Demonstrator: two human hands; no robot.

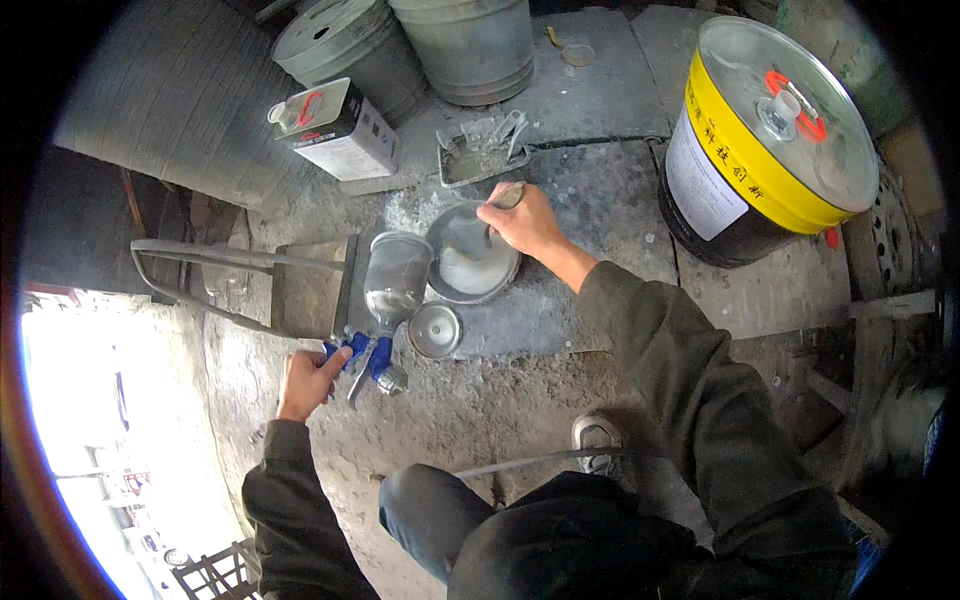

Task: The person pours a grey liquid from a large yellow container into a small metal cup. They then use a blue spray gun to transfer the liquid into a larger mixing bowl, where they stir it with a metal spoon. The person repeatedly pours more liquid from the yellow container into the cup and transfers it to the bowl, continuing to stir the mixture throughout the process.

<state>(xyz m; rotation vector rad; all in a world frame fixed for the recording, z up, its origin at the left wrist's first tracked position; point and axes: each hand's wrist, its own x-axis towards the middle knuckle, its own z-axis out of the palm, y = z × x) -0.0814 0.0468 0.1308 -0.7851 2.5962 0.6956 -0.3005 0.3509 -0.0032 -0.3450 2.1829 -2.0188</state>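
Observation:
My left hand (pixel 312 383) grips a spray gun (pixel 378 358) with blue parts and a metal nozzle. Its grey, paint-smeared cup (pixel 397 278) sits on top, beside the rim of a round pan (pixel 512 268). Whitish-grey liquid (pixel 470 272) lies in that pan. Over the pan's far right side, my right hand (pixel 527 222) is closed around a tan-handled tool (pixel 509 196); I cannot make out its working end. A round metal lid (pixel 435 330) rests on the ground just right of the spray gun.
Behind the pan lies a small dirty tray (pixel 484 160) with crusted tools. A rectangular can (pixel 345 140) stands far left, before grey metal buckets (pixel 465 50). On the right is a large black-and-yellow drum (pixel 765 140). A metal-framed plate (pixel 305 290) is left of the cup. My shoe (pixel 597 440) is nearby.

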